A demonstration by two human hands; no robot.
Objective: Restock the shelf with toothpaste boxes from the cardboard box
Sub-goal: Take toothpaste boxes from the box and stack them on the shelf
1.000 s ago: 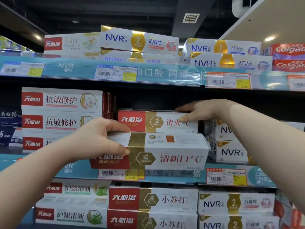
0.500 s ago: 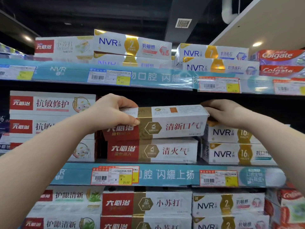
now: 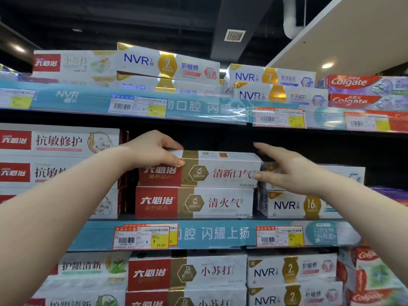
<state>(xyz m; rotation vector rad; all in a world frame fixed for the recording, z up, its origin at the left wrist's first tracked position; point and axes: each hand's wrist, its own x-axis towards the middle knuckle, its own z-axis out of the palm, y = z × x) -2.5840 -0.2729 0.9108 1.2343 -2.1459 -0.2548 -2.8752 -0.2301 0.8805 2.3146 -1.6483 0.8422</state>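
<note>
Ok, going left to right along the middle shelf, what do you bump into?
A stack of white toothpaste boxes with red labels → left hand → gold-and-red toothpaste box → right hand. The NVR boxes overlap that hand, so I skip them.

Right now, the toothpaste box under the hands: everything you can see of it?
The toothpaste box is a long cardboard-looking carton: red left end, gold band, white right part with red lettering. It lies flat, long side forward, stacked on a similar box on the middle shelf. The left hand grips its left end, thumb on the front; the right hand, fingers straight, touches its right end.
</note>
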